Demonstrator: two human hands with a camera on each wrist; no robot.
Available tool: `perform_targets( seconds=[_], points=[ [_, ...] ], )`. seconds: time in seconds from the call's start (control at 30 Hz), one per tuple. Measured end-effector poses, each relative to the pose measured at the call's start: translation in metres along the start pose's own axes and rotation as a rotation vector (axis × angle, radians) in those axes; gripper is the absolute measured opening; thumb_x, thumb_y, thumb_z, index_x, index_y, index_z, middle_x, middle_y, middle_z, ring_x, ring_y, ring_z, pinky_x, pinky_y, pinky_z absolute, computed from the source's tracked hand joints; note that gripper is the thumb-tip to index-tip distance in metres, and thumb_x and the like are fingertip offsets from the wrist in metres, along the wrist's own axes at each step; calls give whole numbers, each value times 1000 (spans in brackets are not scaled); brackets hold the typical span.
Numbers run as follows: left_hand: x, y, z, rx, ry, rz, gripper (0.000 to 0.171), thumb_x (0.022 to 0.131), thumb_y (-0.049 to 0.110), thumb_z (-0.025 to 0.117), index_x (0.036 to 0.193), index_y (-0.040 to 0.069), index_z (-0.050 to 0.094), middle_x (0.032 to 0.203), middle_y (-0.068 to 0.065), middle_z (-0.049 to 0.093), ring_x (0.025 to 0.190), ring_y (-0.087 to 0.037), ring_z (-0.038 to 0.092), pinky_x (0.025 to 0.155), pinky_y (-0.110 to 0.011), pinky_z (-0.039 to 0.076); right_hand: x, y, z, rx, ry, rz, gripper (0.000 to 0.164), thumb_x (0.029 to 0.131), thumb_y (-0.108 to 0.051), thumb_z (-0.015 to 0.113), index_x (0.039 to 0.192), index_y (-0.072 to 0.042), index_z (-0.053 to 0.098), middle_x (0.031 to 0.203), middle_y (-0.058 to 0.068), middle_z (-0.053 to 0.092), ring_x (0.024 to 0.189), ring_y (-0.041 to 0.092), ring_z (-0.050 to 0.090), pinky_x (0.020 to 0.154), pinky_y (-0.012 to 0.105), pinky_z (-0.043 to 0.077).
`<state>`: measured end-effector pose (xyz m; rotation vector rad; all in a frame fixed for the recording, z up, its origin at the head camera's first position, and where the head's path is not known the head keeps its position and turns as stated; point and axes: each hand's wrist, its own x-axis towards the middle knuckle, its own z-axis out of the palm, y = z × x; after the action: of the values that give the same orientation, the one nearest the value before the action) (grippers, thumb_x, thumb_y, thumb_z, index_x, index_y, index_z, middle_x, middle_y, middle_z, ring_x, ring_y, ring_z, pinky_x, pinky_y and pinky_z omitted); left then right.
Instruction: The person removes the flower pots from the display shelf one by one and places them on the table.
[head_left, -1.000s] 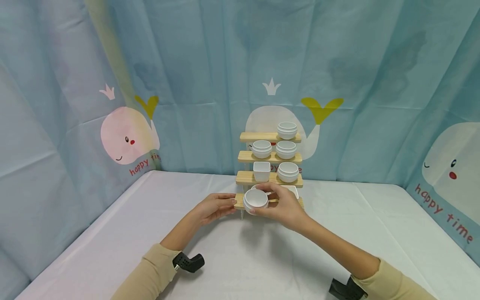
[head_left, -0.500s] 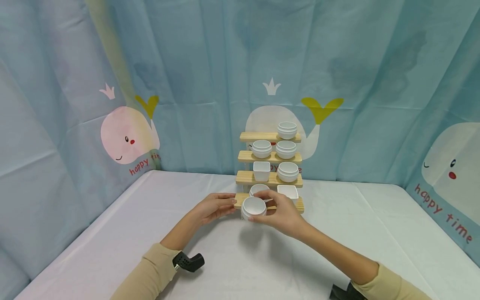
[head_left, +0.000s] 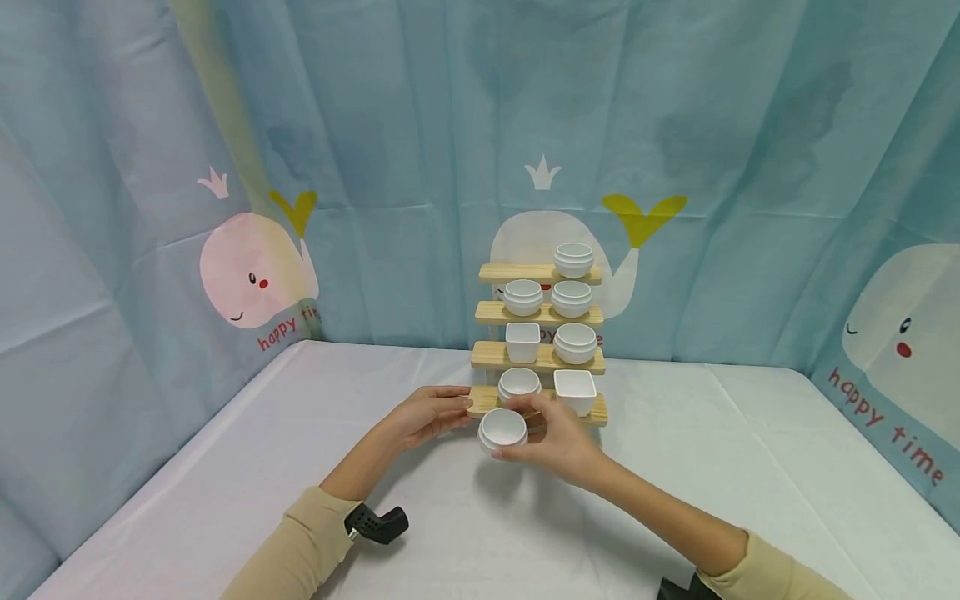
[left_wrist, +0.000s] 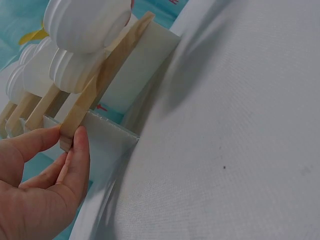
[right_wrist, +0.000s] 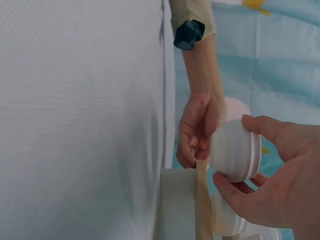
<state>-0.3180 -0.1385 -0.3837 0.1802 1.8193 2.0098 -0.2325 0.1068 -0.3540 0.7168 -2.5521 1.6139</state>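
Observation:
My right hand (head_left: 561, 443) holds a round white bowl (head_left: 503, 430) between thumb and fingers, in front of the lowest step of a tiered wooden stand (head_left: 483, 402). In the right wrist view that bowl (right_wrist: 233, 151) is off the stand, beside the board's edge. With thumb and fingertips, my left hand (left_wrist: 45, 185) pinches the left end of the lowest board (left_wrist: 80, 107). A round white bowl (head_left: 519, 383) and a square white bowl (head_left: 575, 390) stand on that board; the right fingers partly cover the round one.
Higher boards carry a square cup (head_left: 522, 342) and several round bowls, among them a bowl (head_left: 573, 260) at the right of the top board. The stand rests on a white-covered table (head_left: 450, 533). A blue whale-print curtain (head_left: 405, 167) hangs behind.
My right hand has drawn the held bowl toward me, slightly left and away from the lowest board, uncovering the two bowls there. My left hand stays at the board's end.

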Motion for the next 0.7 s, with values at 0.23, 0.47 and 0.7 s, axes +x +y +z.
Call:
perform_targets(
  seconds=[0.23,0.47,0.7],
  points=[
    [1,0,-1,8,-8,5,51,109,0,54,153,-18,37,121,-18,64,90,-10,71,84,-18,63,-1,3,3,29,-29,9,58,81,-8,92,129,9,64,124,20,69,101,25,71,85,27,65],
    [1,-1,-2,5,-6,3,51,109,1,55,153,-17,38,124,-19,64,91,-11,71,86,-19,64,0,10,8,39,-39,25,55,80,-5,92,126,7,66,118,16,70,99,21,69,83,26,64],
    [2,-2,-2,4,-5,-3,51,109,1,55,154,-16,38,123,-18,64,91,-10,72,86,-19,64,1,16,10,84,-72,64,55,79,-2,92,126,8,65,117,16,69,99,19,68,86,30,65]
  ],
)
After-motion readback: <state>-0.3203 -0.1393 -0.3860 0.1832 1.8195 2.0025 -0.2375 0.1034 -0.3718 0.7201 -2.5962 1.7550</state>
